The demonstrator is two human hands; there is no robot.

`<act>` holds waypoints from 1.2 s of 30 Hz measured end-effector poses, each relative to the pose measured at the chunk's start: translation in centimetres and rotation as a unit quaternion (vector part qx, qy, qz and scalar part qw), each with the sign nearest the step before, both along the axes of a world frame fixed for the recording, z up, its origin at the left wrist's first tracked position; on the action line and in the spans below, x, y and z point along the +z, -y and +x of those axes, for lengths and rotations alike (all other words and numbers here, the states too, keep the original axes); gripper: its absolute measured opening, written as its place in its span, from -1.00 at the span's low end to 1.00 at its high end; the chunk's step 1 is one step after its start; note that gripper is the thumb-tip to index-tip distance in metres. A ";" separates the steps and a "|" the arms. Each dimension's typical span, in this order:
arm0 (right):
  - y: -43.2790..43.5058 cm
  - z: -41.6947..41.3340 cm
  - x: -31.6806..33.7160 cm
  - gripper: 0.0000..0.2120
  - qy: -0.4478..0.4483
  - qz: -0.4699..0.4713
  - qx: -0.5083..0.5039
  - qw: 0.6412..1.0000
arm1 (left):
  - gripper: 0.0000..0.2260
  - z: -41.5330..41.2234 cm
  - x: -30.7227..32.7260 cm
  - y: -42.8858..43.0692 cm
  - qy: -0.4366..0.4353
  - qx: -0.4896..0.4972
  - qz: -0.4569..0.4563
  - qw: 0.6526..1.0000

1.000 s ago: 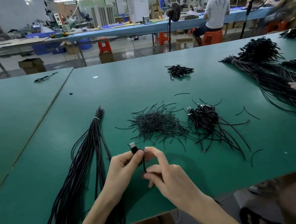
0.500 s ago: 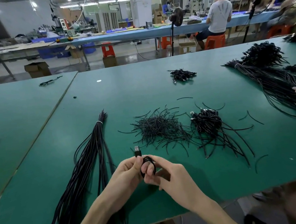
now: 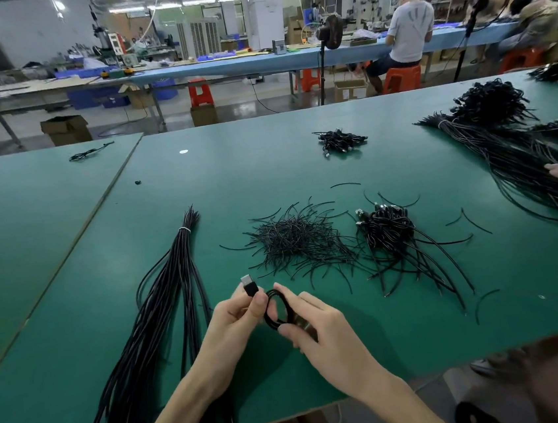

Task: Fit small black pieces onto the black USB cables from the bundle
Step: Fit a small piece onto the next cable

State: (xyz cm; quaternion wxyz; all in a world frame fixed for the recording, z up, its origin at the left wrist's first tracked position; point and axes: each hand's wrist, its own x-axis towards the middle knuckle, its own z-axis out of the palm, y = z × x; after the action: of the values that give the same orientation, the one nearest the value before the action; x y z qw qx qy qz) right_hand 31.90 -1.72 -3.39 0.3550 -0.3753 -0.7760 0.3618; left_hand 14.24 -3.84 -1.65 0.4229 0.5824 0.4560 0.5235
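Here, above the near edge of the green bench (image 3: 300,161), both hands are clamped on one black USB cable (image 3: 272,315) wound into a small loop. The left hand (image 3: 231,325) pinches it just below its silver-tipped plug (image 3: 248,284), which points up and away. The right hand (image 3: 323,332) curls its fingers through and round the loop. The tied bundle of long black cables (image 3: 175,291) lies to the left. A heap of short thin black pieces (image 3: 294,240) sits just beyond the hands, beside a pile of coiled black cables (image 3: 389,229).

L hand (image 3: 234,322) & R hand (image 3: 321,331) bare, forearms (image 3: 187,403) bare, short nails.
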 end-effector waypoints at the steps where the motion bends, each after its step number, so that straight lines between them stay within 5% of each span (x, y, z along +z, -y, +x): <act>1: 0.0 0.0 0.0 -0.41 0.001 -0.002 -0.001 1.000 | -0.62 -0.1 -0.1 0.0 0.003 0.003 -0.012 1.000; 18: -0.4 0.8 0.8 -0.44 -0.023 -0.073 0.018 0.997 | -0.82 -0.7 -1.0 -0.3 0.070 -0.067 -0.007 0.995; 36: 0.3 0.0 0.5 -0.47 0.095 0.042 -0.016 0.994 | -0.85 -1.0 -1.8 -0.7 0.087 -0.009 -0.048 0.995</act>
State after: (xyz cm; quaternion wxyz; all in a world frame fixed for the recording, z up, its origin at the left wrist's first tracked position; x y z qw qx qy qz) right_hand 31.92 -1.99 -2.87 0.3009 -0.4053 -0.8146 0.2857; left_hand 13.19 -3.14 -3.45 0.4929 0.5182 0.4367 0.5457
